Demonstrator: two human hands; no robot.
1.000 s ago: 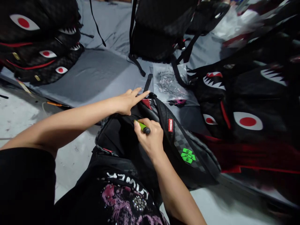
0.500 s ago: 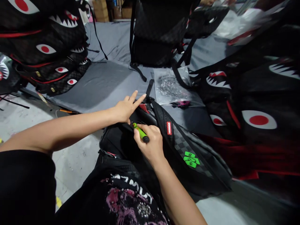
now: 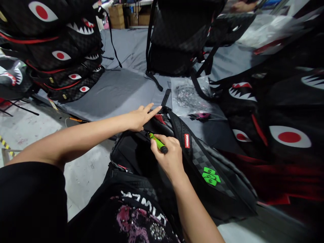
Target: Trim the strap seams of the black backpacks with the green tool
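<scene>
My right hand [image 3: 168,153] is closed around a green pen-like tool [image 3: 158,143] with a black end; its tip points into the dark opening of a black backpack [image 3: 202,157]. What the tip touches is too dark to make out. My left hand [image 3: 141,118] rests on the upper edge of the same backpack, with some fingers stretched out and apart and the thumb side bent down by the opening. The backpack lies tilted against my body, showing a red label [image 3: 186,140] and a green money patch [image 3: 211,176] on its checked side.
A stack of black backpacks [image 3: 63,55] with shark eyes and teeth stands at left on the grey-covered table [image 3: 118,84]. Another backpack [image 3: 178,40] stands behind a clear plastic bag [image 3: 189,96]. More shark backpacks [image 3: 288,135] crowd the right. Far back, a person's hand [image 3: 243,6] shows.
The whole view has shifted a little, so things appear slightly farther right and lower. Both hands keep nearly the same place on the backpack, the right still gripping the green tool.
</scene>
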